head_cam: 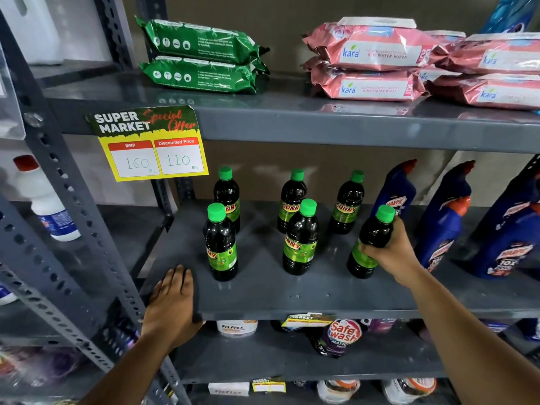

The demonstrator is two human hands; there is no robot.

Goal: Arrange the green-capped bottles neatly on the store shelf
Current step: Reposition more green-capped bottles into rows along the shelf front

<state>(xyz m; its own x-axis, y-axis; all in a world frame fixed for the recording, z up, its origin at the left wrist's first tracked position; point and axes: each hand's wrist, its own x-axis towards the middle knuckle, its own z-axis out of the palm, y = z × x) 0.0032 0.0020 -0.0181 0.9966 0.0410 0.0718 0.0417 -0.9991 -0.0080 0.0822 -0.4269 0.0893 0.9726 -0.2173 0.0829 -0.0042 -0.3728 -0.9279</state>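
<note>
Several dark bottles with green caps and green "SUNNY" labels stand on the grey middle shelf (263,299) in two rows. The back row holds a left bottle (227,194), a middle bottle (291,200) and a right bottle (347,201). In front stand a left bottle (220,244) and a middle bottle (300,241). My right hand (391,249) is shut on the front right bottle (371,244), which tilts slightly and touches the shelf. My left hand (172,302) lies flat on the shelf's front left edge, thumb under the lip, holding no bottle.
Blue Harpic bottles (441,226) stand close to the right of the held bottle. A yellow price sign (152,147) hangs from the upper shelf, which carries green packs (201,57) and pink wipes packs (377,59). A perforated grey upright (73,217) stands left. Detergents sit below.
</note>
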